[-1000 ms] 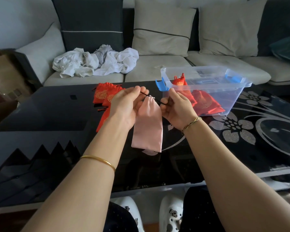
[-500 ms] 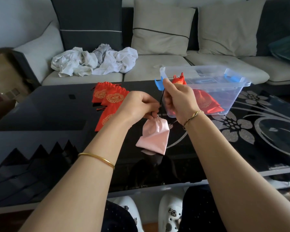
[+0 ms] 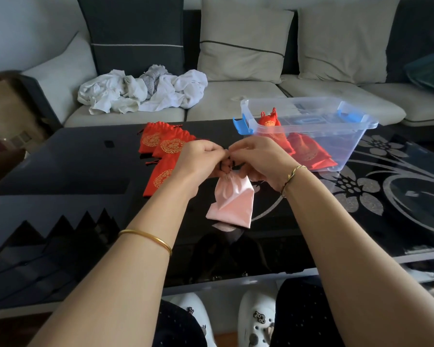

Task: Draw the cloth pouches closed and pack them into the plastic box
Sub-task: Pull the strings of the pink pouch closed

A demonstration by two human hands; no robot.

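The pink pouch, which hung long and flat with its mouth open a second ago, now has its neck bunched tight, the body fanning out below. The right hand, which half a second ago had lifted the black drawstring up beside the plastic box, has dropped back and met the left hand above the neck, fingertips touching. The cord now sits bunched between them, possibly being knotted, though the fingers hide it

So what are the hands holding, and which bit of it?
The left hand and right hand both pinch the pink pouch at its gathered top, by the dark drawstring.
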